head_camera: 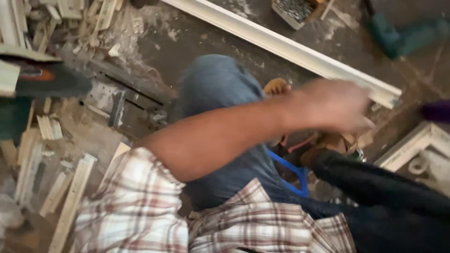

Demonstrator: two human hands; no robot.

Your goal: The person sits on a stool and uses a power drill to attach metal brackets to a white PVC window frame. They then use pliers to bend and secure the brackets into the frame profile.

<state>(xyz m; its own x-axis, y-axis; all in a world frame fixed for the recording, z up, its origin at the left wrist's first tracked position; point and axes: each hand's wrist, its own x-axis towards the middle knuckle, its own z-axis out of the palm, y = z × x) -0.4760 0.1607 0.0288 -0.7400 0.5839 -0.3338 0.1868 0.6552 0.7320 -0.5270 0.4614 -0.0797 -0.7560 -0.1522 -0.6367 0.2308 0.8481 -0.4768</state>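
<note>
A small box [294, 10] at the far edge of the floor [206, 44] holds a heap of dark small pieces — too blurred to tell what. One hand [335, 104], blurred, reaches right toward the end of a long white moulding [286, 49] lying slantwise; its grip cannot be told. Wood offcuts [56, 187] litter the left — a white frame [412, 145] sits right.

Beyond the blurred hand [335, 105] lies a moulding strip [286, 49] of smooth, white-painted wood, probably primed. Left of the hand, raw pale wood offcuts [70, 187] look rough and matt. The floor [187, 42] beneath is dusty and dull, the plaid sleeve [136, 206] soft woven cloth.
</note>
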